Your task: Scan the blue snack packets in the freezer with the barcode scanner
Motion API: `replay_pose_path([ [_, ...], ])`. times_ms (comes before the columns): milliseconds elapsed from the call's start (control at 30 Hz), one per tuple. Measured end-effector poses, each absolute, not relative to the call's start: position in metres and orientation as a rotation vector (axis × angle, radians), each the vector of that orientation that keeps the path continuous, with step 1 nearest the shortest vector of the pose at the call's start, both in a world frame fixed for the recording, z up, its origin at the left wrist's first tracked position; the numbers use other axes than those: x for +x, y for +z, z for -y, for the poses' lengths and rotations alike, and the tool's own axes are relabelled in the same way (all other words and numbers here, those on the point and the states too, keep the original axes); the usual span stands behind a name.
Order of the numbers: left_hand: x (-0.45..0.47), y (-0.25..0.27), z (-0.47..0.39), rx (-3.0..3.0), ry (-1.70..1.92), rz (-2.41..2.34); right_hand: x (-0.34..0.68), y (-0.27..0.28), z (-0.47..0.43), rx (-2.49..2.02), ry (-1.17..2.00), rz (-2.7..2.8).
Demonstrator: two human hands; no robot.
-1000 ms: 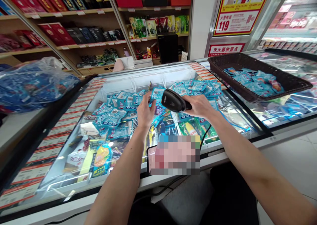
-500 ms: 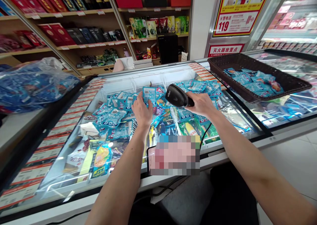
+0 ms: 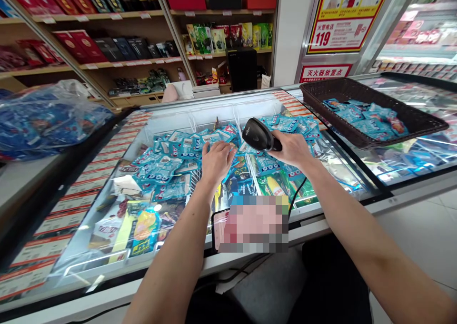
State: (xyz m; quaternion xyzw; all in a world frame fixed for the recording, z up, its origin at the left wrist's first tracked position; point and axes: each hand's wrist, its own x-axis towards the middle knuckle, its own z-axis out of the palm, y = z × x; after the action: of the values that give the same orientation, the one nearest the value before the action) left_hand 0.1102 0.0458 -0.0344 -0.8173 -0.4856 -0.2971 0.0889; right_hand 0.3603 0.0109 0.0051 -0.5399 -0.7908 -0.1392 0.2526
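Observation:
My right hand (image 3: 293,149) is wrapped round the handle of a black barcode scanner (image 3: 257,134), held above the freezer with its head pointing left. A cable hangs below that hand. My left hand (image 3: 217,160) is over the heap of small blue snack packets (image 3: 164,167), palm down, fingers loosely spread. Its fingertips are close to the packets in the middle, and no packet shows in its grasp. More blue packets (image 3: 285,123) lie to the right, behind the scanner.
The chest freezer (image 3: 214,100) has wire dividers and other bagged goods. A brown basket (image 3: 374,88) with blue packets rests on its right side; a clear plastic bag (image 3: 53,119) of packets stands left. A phone (image 3: 220,231), partly blurred out, lies at the front edge.
My left hand has let go of a blue packet held upright, which now lies among the others. That hand has moved slightly right and nearer. The scanner has shifted slightly right.

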Motion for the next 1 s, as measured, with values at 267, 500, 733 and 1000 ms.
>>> replay_pose_path([
  [267, 0.105, -0.042, -0.05, -2.21, -0.99, 1.525, 0.361, 0.006, -0.012, -1.499, -0.36, 2.116],
  [500, 0.11, -0.031, -0.046, -2.523, -0.762, 1.257, 0.361, 0.006, -0.011, -1.493, -0.366, 2.108],
  [733, 0.118, -0.023, -0.037, -2.818, -0.57, 0.993, 0.361, 0.003, -0.014, -1.505, -0.374, 2.135],
  [1000, 0.116, -0.021, -0.035, -2.753, -0.656, 1.042, 0.359, 0.004, -0.012, -1.496, -0.363, 2.138],
])
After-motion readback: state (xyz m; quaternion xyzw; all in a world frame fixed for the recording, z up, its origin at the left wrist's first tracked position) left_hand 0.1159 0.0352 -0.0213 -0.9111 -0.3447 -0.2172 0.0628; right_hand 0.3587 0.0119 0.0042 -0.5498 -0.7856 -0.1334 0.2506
